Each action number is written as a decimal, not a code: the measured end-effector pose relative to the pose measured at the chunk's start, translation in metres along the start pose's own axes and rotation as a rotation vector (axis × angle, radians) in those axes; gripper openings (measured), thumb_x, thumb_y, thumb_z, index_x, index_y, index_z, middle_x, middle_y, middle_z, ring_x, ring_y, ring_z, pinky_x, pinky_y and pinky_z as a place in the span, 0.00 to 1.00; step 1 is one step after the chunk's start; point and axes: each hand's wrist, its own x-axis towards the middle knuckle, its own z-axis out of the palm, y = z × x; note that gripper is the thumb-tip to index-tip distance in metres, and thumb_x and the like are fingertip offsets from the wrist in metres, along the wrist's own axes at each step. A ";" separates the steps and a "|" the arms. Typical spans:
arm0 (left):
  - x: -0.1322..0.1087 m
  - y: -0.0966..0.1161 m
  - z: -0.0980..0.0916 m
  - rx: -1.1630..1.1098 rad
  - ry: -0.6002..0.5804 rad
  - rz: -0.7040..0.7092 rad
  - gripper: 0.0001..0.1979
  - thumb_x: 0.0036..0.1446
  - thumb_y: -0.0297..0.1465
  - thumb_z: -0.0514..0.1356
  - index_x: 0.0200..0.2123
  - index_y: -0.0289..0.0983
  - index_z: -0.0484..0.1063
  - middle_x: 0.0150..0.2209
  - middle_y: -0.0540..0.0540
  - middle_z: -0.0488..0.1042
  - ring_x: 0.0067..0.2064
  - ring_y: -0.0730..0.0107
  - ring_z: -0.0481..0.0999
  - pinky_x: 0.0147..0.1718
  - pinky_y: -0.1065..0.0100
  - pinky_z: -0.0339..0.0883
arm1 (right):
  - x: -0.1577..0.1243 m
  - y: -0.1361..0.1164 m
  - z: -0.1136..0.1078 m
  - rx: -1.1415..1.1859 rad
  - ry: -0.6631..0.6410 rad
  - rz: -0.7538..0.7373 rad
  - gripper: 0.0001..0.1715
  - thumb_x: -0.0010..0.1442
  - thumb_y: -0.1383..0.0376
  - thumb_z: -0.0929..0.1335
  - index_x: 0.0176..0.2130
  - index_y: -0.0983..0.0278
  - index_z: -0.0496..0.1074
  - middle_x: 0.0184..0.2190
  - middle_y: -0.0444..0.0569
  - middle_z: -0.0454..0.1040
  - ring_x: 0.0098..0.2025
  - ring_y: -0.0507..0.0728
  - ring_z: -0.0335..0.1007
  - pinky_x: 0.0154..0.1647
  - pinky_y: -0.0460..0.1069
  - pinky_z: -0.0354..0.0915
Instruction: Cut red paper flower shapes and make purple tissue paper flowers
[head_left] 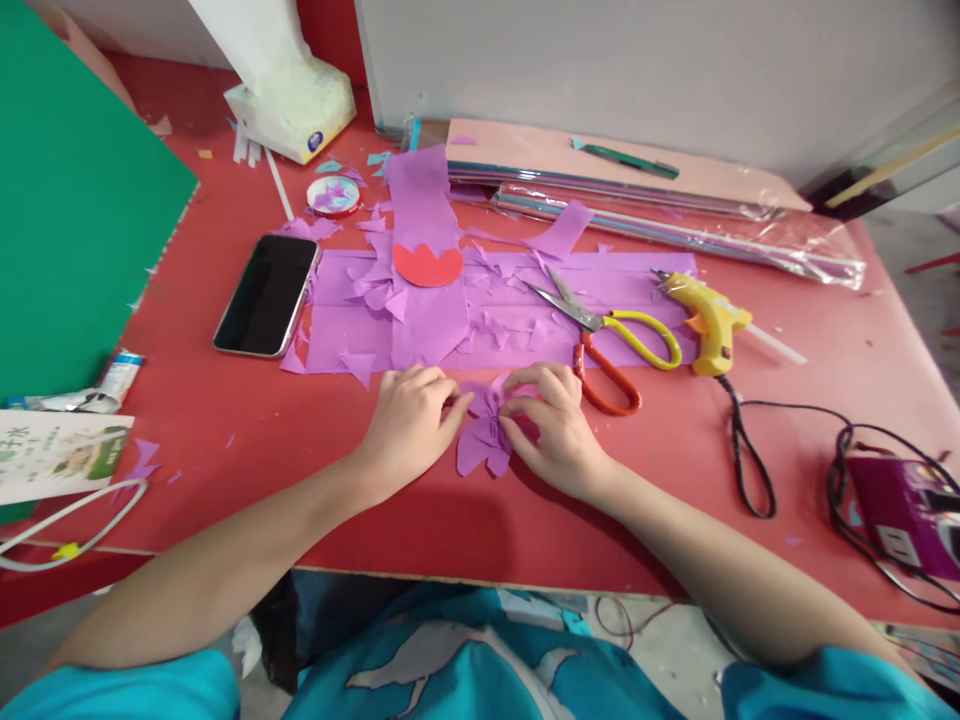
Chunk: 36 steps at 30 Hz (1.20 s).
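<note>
On the red table in front of me lies a purple paper flower (480, 452) with layered petals. My left hand (412, 425) is closed at its left side, thumb and forefinger pinched by a petal edge. My right hand (559, 425) pinches the flower near its middle, the other fingers curled. Just beyond the hands lie purple paper sheets (352, 335) covered with cut scraps. A red tulip-shaped paper piece (429, 268) rests on a purple strip. Scissors (592, 322) with one yellow and one red handle lie spread beside my right hand.
A phone (268, 297) lies at the left, near a green board (75, 200). The yellow glue gun (712, 325) trails a black cord to a purple box (900, 510). Behind are a tissue pack (296, 110), plastic-wrapped paper (675, 230) and a green cutter knife (630, 160).
</note>
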 end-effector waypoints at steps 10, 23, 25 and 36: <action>-0.003 0.009 -0.010 -0.588 -0.246 -0.175 0.22 0.58 0.41 0.49 0.17 0.35 0.61 0.16 0.54 0.59 0.21 0.76 0.59 0.21 0.72 0.51 | 0.003 -0.004 -0.006 0.057 0.251 -0.028 0.05 0.52 0.73 0.66 0.29 0.63 0.66 0.37 0.49 0.63 0.40 0.59 0.59 0.42 0.57 0.58; -0.003 0.007 -0.003 -0.914 -0.270 -0.294 0.11 0.52 0.36 0.58 0.31 0.35 0.76 0.31 0.47 0.78 0.34 0.67 0.75 0.34 0.70 0.66 | -0.002 -0.004 -0.004 0.069 0.152 -0.101 0.05 0.51 0.73 0.66 0.30 0.63 0.67 0.38 0.50 0.64 0.42 0.60 0.59 0.42 0.59 0.58; -0.003 0.007 -0.003 -0.921 -0.267 -0.304 0.10 0.51 0.35 0.58 0.30 0.34 0.76 0.30 0.47 0.78 0.34 0.67 0.75 0.33 0.71 0.67 | -0.002 -0.005 -0.004 0.063 0.148 -0.109 0.05 0.51 0.73 0.66 0.29 0.63 0.67 0.37 0.50 0.65 0.43 0.60 0.59 0.42 0.59 0.58; -0.002 0.009 -0.003 -0.966 -0.259 -0.329 0.07 0.45 0.32 0.64 0.26 0.33 0.73 0.27 0.48 0.76 0.31 0.70 0.75 0.33 0.71 0.68 | -0.003 -0.005 -0.003 0.041 0.136 -0.098 0.05 0.51 0.73 0.66 0.27 0.63 0.67 0.36 0.50 0.66 0.43 0.60 0.59 0.41 0.59 0.57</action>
